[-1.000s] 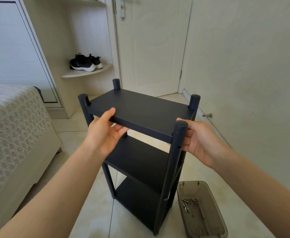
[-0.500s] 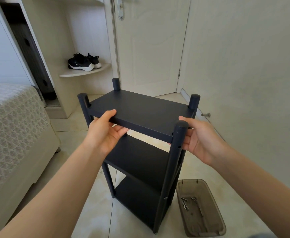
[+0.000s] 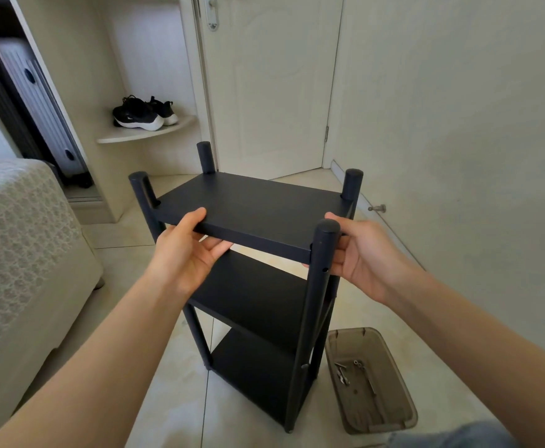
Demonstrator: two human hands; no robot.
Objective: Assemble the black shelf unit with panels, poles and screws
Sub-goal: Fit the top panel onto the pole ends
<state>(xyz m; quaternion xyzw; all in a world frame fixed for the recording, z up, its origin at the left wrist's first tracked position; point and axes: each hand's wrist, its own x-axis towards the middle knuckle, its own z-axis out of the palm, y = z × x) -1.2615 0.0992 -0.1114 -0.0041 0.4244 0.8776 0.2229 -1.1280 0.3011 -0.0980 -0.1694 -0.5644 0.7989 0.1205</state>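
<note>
Black shelf unit (image 3: 258, 205), smoky brown tray (image 3: 393, 412), black white-soled shoes (image 3: 138, 116).

A home, prob. a bedroom. At left there is a bed (image 3: 22, 240) w/ a patterned cover. Black sneakers (image 3: 138, 114) stand on a rounded corner shelf (image 3: 167, 130) of a cream closet unit, and a ribbed suitcase (image 3: 37, 101) stands upright in the compartment beside. Also a cream interior door (image 3: 274, 92), tiled floor (image 3: 174, 412), plain walls.

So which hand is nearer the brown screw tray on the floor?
Right. The right hand grips the top panel at its right end, above the tray; the left hand grips its front edge, farther left across the shelf unit.
</note>
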